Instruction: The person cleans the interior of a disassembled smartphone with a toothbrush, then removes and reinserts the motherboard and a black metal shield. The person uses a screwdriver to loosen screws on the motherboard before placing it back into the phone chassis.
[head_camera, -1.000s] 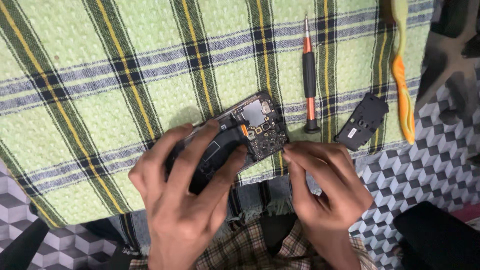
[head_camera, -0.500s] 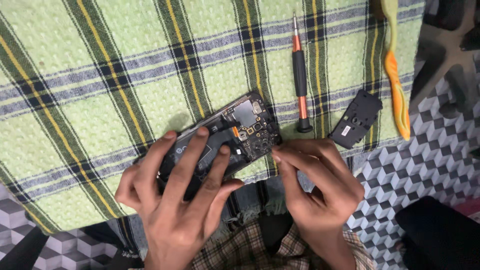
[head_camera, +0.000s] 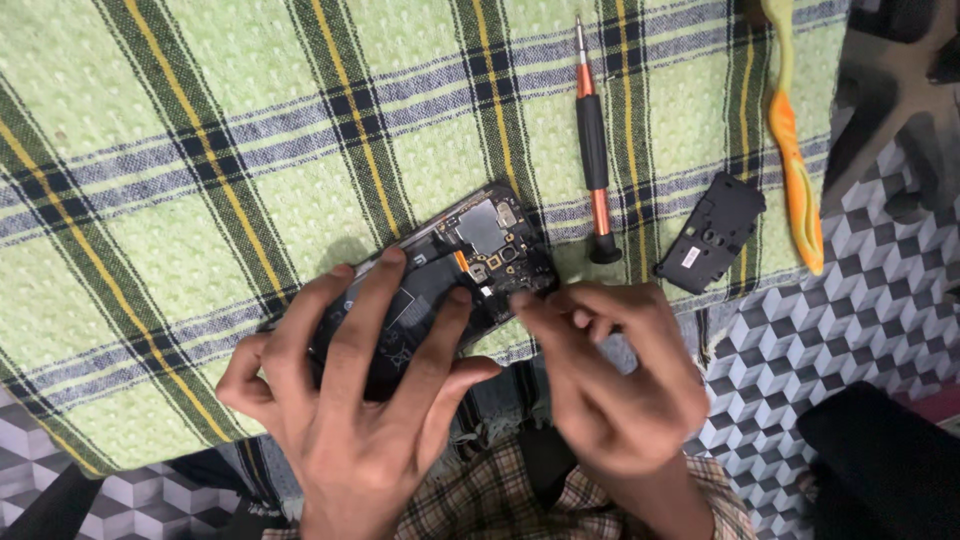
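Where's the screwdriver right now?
In the head view, the screwdriver lies on the green plaid cloth, upper right of the opened phone and left of the small black cover piece.

Left hand (head_camera: 350, 400) hides most of phone (head_camera: 470, 250).

Green plaid cloth (head_camera: 200, 150), black-and-orange screwdriver (head_camera: 593, 150), black phone (head_camera: 440, 270)
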